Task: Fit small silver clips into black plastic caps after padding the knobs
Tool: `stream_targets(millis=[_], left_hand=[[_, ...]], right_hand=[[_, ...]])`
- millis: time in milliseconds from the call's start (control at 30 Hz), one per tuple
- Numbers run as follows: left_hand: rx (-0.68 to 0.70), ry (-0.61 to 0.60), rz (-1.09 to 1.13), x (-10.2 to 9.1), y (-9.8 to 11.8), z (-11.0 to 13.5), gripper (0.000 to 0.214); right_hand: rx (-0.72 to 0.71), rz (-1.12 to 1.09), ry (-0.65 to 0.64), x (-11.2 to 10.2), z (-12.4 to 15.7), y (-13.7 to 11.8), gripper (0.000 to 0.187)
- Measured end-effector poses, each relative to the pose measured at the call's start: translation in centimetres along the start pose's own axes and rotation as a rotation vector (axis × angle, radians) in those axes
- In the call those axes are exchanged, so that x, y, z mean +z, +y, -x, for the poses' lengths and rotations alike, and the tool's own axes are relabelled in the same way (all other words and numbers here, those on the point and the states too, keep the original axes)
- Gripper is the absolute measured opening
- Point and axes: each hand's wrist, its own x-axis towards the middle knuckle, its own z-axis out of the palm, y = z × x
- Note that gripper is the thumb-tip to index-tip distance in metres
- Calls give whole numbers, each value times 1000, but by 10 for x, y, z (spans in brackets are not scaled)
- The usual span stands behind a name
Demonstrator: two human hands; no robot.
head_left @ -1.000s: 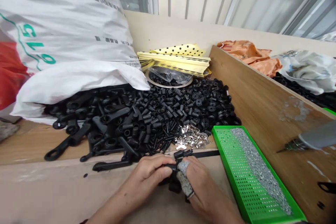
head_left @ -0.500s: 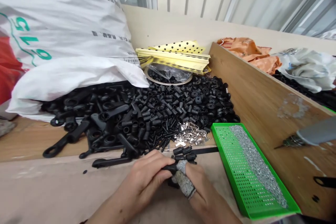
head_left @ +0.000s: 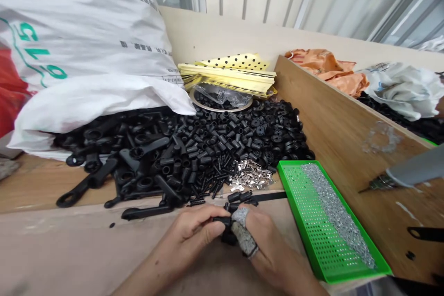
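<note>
Low in the middle of the head view, my left hand [head_left: 196, 233] pinches a small black plastic part [head_left: 223, 220] between thumb and forefinger. My right hand [head_left: 260, 236] meets it from the other side, with grey wrappings [head_left: 244, 238] around its thumb and forefinger. Those wrapped fingers close on the same black part, and much of it is hidden by them. Just beyond the hands lie several short black cylinders [head_left: 239, 196]. A heap of black sleeves [head_left: 218, 138] sits behind them, beside black springs [head_left: 222, 164] and shiny metal clips [head_left: 251, 175].
A green perforated tray [head_left: 282, 171] holding tiny metal pieces [head_left: 333, 203] stands to my right. Beyond it hangs a grey power driver [head_left: 412, 171] near a wooden divider [head_left: 322, 115]. A large white sack [head_left: 86, 46] spills black handles [head_left: 149, 148] at left. Yellow dotted sheets [head_left: 229, 76] rest over a metal bowl [head_left: 222, 110].
Both hands remain together at the black part. My left thumb and fingers have shifted slightly along it, and the view has moved a little.
</note>
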Motion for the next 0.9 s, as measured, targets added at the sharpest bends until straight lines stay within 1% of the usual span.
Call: stream_targets(millis=[67, 167, 233, 300, 400, 433, 500, 533, 633, 700, 733, 800, 900], left_hand=[[54, 45, -59, 1, 2, 1, 17], [204, 101, -181, 2, 4, 3, 18], [320, 121, -269, 3, 3, 3, 18], [417, 148, -342, 6, 1, 3, 19], [507, 174, -404, 9, -4, 3, 23], [513, 180, -410, 9, -5, 3, 25], [483, 187, -394, 9, -7, 4, 27], [440, 194, -377, 8, -7, 5, 27], [250, 215, -306, 6, -6, 9, 24], [163, 223, -261, 6, -6, 11, 19], [149, 229, -245, 7, -6, 11, 16], [168, 248, -223, 9, -7, 11, 13], [243, 289, -225, 9, -9, 6, 17]], right_hand=[[110, -105, -26, -2, -1, -6, 15], [270, -212, -30, -1, -1, -11, 17], [330, -304, -16, 3, 0, -9, 18], [385, -457, -13, 9, 2, -4, 21], [460, -658, -25, 17, 4, 4, 23], [461, -676, -23, 18, 4, 6, 22], [437, -637, -9, 16, 5, 6, 20], [422, -593, -1, 14, 5, 5, 19], [386, -438, 0, 7, 4, -1, 18], [337, -341, -9, 4, 3, -5, 19], [306, -302, -12, 3, 2, -6, 19], [263, -253, -8, 3, -1, -9, 19], [277, -246, -24, 3, -7, -10, 22]])
